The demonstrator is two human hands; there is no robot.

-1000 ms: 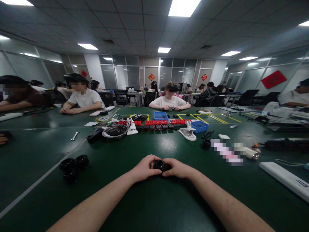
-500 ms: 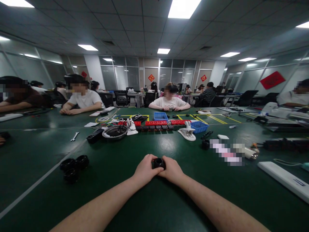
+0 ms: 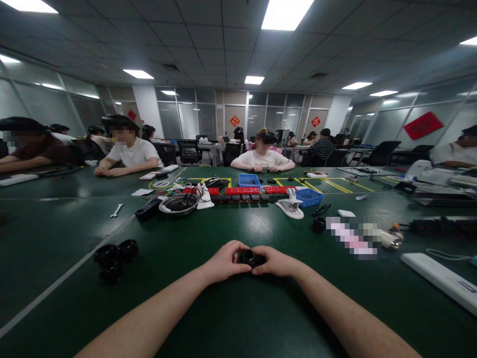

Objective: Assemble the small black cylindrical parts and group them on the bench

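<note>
Centrally: black ring (image 3: 247,256), hole facing up, axis near upright, low over worktop (image 3: 238,318), between left hand (image 3: 225,261) and right hand (image 3: 275,260); neither hand nearer, both touching. Left grip: thumb and fingers curled about ring's left side, pinching it. Right grip: likewise from right, thumb tips nearly meeting at near edge. Surface: green, glossy; three spare rings (image 3: 128,250) clustered left, wrench (image 3: 117,211) beyond. Room: seated people, ceiling lights (image 3: 286,15).

Black ring-shaped piece (image 3: 246,260), seemingly glossy, hole facing up, held between hands (image 3: 225,262).
</note>
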